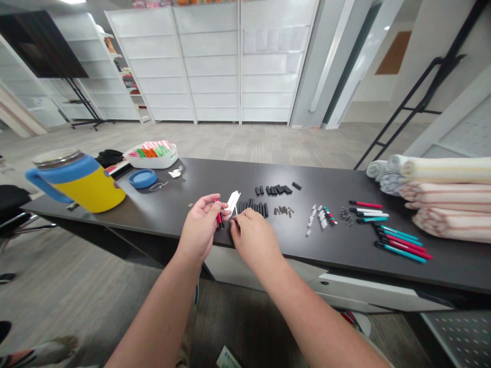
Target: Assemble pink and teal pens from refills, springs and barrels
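Near the table's front edge my left hand (202, 221) is closed around a red pen barrel (219, 219), whose lower end looks black. Beside it my right hand (253, 232) is in a pinch, fingertips down by a thin white stick (235, 210); whether it grips that stick or something smaller is hidden. Just beyond the fingers lies a bunch of white pen refills (233, 198). Short black tubes (262, 208) stand in a row behind my right hand, and more black pieces (279, 189) lie farther back. Small dark brown parts (283, 210) are scattered to their right.
Small white clips (322, 219), metal springs (346, 216) and several assembled pens (402, 245) lie on the right, before rolled towels (448, 204). To the left are a yellow and blue mug (92, 189), a blue lid (142, 178) and a white basket (153, 162) of colourful packets.
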Demonstrator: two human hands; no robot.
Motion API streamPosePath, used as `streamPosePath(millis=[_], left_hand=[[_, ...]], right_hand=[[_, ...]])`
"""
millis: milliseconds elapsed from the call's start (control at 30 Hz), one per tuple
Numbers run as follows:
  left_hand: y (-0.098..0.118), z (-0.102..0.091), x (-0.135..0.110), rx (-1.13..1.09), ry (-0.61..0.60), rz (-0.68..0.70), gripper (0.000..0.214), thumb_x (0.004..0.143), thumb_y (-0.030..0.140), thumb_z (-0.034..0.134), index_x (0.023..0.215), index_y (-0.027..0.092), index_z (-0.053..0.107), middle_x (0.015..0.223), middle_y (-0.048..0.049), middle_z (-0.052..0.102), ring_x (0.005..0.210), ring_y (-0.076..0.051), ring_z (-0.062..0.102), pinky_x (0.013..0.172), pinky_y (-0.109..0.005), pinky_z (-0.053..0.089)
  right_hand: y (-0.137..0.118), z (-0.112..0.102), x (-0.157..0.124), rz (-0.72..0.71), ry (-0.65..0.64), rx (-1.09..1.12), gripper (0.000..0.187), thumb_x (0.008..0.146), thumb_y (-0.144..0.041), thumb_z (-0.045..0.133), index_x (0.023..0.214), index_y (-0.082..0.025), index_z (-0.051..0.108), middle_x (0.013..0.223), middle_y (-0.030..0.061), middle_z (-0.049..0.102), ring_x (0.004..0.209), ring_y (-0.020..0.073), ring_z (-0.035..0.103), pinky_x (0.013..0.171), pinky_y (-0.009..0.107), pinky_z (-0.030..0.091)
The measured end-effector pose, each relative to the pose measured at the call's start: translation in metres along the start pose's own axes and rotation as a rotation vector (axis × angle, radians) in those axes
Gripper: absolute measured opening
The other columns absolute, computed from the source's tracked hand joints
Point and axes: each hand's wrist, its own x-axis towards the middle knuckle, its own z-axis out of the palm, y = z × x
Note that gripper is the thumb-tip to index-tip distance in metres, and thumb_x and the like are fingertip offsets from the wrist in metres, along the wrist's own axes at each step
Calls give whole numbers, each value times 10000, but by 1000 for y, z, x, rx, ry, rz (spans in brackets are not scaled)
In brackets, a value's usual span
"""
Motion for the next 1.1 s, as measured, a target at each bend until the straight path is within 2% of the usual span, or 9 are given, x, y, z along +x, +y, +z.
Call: streamPosePath(millis=[167,400,733,867,1000,1100], left_hand=[[0,-1,1,-26,4,-6,403,843,254,777,1176,138,583,914,-63,732,780,-153,722,707,-260,540],[-1,-5,3,-53,23,-16,394,861,263,777,1176,149,569,909,-72,738,812,-170,739,769,-302,576],[1,-2,2,-93,57,-36,385,868,227,779,1179,149,565,923,-83,752,829,-177,753,838,-349,612],[0,-2,3,-74,49,-30,406,866,265,792,1181,152,562,920,-85,754,833,-191,758,838,-373,622],[0,-4,3,-61,57,-37,398,874,265,788,1185,153,565,923,-90,762,839,-183,760,848,-358,619],[0,-4,4,-77,64,-38,361,893,242,767,1178,155,565,945,-102,767,874,-188,763,866,-361,619]], right_hand=[[-6,3,3,87,10,3,269,1050,-253,503,969,-154,739,985,118,654,926,233,624,844,348,497],[-12,3,7,136,43,11,223,1034,-236,509,980,-158,711,977,111,662,877,234,630,792,346,491],[-5,1,5,26,-26,55,203,1008,-157,509,1037,-184,709,1044,102,673,989,231,638,872,336,498],[-3,1,7,12,-61,66,268,980,-86,494,1102,-195,707,1096,105,680,1013,230,643,868,335,505],[-2,0,7,22,-44,117,301,989,-78,468,1146,-208,689,1128,101,686,1023,228,651,858,333,506],[0,-3,3,25,18,241,308,967,-65,485,1181,-206,657,1140,90,694,1059,218,652,911,331,501]])
